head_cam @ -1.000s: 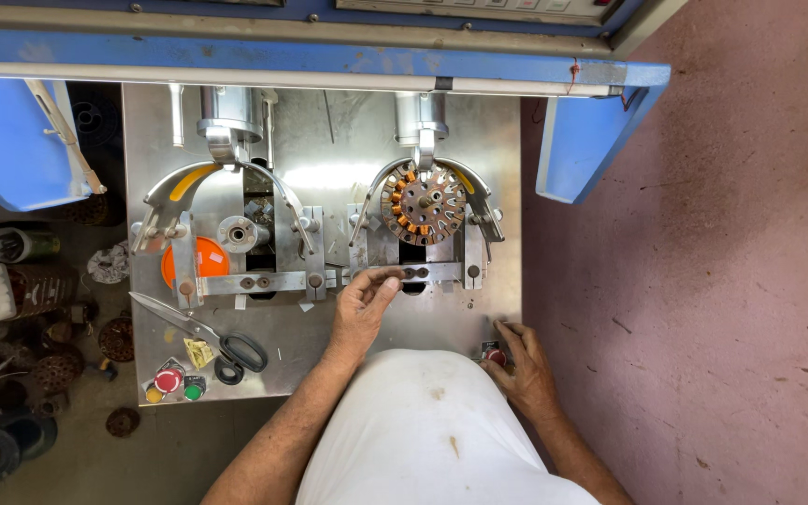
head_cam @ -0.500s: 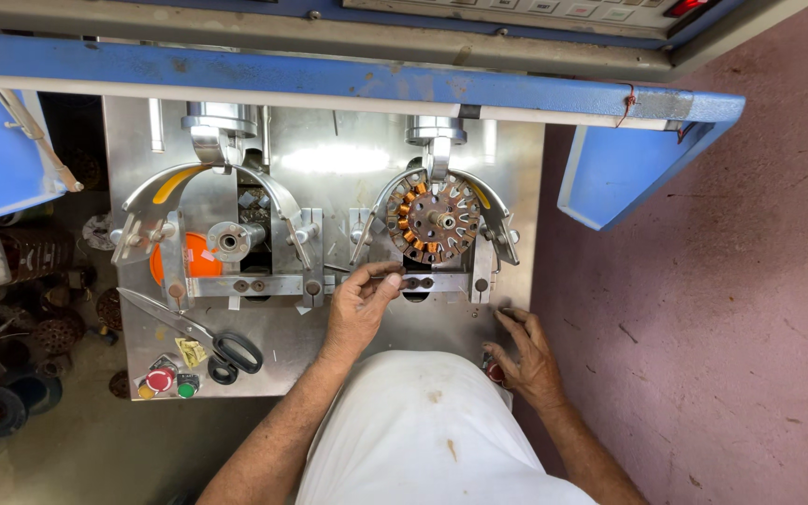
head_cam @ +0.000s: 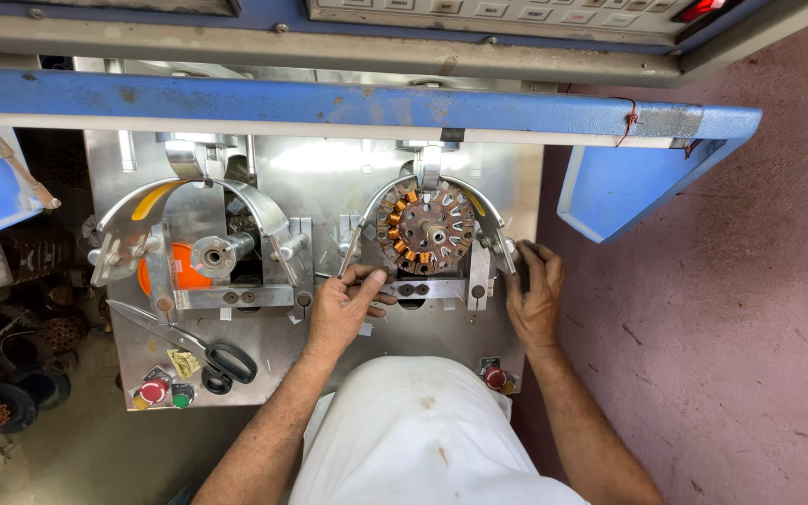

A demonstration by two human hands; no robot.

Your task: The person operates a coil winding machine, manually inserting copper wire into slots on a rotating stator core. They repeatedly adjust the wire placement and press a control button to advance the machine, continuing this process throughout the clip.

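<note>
A person's left hand (head_cam: 346,304) pinches at the clamp bar below a copper-wound stator (head_cam: 429,230) mounted in the right fixture. Their right hand (head_cam: 534,292), fingers loosely spread, rests against that fixture's right arm. Scissors (head_cam: 194,341) lie lower left, beside red and green buttons (head_cam: 163,393).

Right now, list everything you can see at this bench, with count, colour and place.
stator: one, copper and grey, in the right fixture
left fixture: one, silver arch, no stator in it
orange disc: one, behind the left fixture
scissors: one, black handles, front left of plate
buttons: red and green front left, another red front right
plate: one, silver
blue frame: one, across the top
left hand: on the bar under the stator
right hand: at the right fixture's right edge
</note>
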